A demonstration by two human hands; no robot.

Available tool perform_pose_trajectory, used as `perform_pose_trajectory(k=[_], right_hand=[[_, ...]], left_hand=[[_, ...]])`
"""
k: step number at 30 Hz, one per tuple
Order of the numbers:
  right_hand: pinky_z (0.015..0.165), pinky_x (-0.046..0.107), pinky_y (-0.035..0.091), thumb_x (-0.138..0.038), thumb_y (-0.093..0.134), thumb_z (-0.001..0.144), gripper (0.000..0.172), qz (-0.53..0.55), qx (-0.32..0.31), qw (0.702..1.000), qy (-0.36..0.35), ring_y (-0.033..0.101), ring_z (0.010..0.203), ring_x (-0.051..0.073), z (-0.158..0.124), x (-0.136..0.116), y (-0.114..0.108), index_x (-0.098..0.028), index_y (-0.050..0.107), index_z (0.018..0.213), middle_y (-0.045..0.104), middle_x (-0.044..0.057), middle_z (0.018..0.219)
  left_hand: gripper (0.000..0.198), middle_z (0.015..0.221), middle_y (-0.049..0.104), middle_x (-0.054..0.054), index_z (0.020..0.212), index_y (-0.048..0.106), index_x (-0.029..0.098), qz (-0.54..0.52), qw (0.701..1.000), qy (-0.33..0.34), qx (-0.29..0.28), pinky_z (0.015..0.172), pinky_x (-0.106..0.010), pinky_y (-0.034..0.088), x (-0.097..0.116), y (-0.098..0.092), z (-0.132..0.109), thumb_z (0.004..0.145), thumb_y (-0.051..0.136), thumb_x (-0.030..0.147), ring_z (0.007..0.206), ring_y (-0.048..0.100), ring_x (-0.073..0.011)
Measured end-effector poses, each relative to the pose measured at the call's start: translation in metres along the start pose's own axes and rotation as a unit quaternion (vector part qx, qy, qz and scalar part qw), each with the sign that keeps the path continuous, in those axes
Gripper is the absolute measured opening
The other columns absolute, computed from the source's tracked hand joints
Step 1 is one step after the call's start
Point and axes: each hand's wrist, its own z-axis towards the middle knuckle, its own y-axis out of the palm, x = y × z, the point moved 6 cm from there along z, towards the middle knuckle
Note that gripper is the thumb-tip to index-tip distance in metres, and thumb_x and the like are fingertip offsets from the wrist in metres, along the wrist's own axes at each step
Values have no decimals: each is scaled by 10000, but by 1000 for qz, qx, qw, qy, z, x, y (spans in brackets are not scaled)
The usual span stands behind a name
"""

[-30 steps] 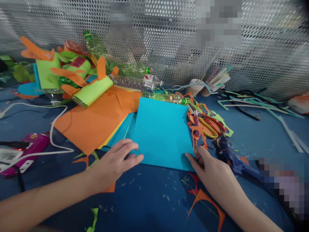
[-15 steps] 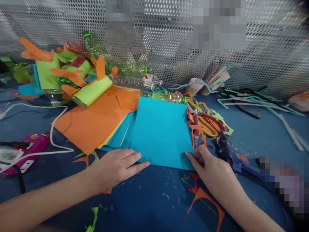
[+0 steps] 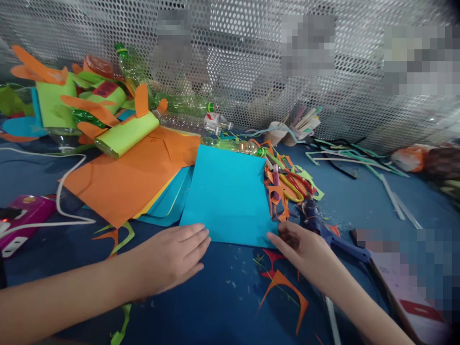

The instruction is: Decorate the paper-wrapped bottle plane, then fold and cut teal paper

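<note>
A sheet of blue paper (image 3: 230, 191) lies in front of me, a faint crease line running across its lower part. My left hand (image 3: 172, 258) rests at the sheet's lower left corner, fingers stretched out flat and their tips on the paper's edge. At the lower right corner is my right hand (image 3: 304, 244), its thumb on top of the sheet and its other fingers curled at the edge, closed on that corner. The curled fingertips are partly hidden.
Orange paper (image 3: 125, 177) and more blue sheets (image 3: 170, 196) lie left, under a green-wrapped bottle (image 3: 127, 134). Scissors (image 3: 293, 189), a glue stick (image 3: 276, 179) and orange scraps are right, near a blue glue gun (image 3: 338, 242). A purple box (image 3: 27, 218) with cables sits far left. Perforated metal (image 3: 244, 62) stands behind.
The view has swung a little to the right, so things appear farther left. My left hand's fingers have drawn closer together and slid slightly off the sheet's lower edge. My right hand stays at its corner.
</note>
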Motion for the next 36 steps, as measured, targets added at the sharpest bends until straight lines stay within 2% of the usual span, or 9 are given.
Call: perform_pose_trajectory(k=[4, 8, 12, 19, 24, 31, 36], right_hand=[[483, 261, 470, -393, 533, 843, 203, 1, 31, 999, -11, 611, 531, 164, -2, 1, 0, -230, 541, 723, 648, 6, 628], [479, 245, 461, -368, 546, 841, 200, 12, 37, 999, -6, 590, 512, 148, -1, 2, 3, -228, 512, 703, 618, -6, 603], [476, 237, 441, -373, 534, 854, 208, 4, 33, 999, 8, 571, 506, 136, -2, 4, 5, -228, 502, 708, 600, -16, 600], [474, 240, 426, -359, 501, 874, 198, -29, 38, 999, -20, 557, 491, 134, -3, 0, 7, -228, 470, 730, 568, -20, 580], [478, 246, 429, -374, 484, 876, 199, -46, 46, 998, -22, 570, 497, 140, -3, -2, 7, -241, 448, 732, 562, -32, 577], [419, 222, 394, -408, 516, 860, 238, -44, 67, 997, -22, 516, 428, 121, -3, -4, 5, -247, 405, 724, 531, -43, 555], [436, 225, 403, -407, 498, 875, 236, -45, 68, 996, -29, 521, 440, 124, -5, -5, 6, -249, 388, 739, 518, -47, 559]], left_hand=[[472, 1157, 636, -160, 1271, 522, 84, -14, 1000, 5, -8, 845, -354, 493, 6, 2, 5, 955, 389, 408, 1076, 577, -269], [475, 1143, 642, -161, 1286, 513, 90, -26, 999, 15, -15, 828, -363, 504, 4, 5, 4, 953, 395, 406, 1056, 588, -278], [467, 1197, 623, -134, 1319, 491, 129, -43, 999, -9, -2, 824, -359, 506, -1, 8, 0, 960, 366, 400, 1093, 571, -277], [467, 1346, 526, -79, 1344, 463, 149, -91, 996, -17, -1, 890, -351, 478, -4, 12, -2, 952, 409, 396, 1158, 528, -254], [479, 1320, 552, -71, 1357, 450, 152, -111, 993, -27, 3, 900, -355, 474, -6, 11, -1, 945, 429, 395, 1156, 529, -254], [485, 1296, 573, -60, 1364, 443, 176, -114, 993, -32, 5, 901, -342, 455, -6, 12, 0, 946, 416, 420, 1141, 531, -240], [520, 1291, 573, -71, 1393, 396, 172, -103, 994, -23, -15, 890, -363, 443, -5, 14, 3, 945, 405, 435, 1117, 530, -258]])
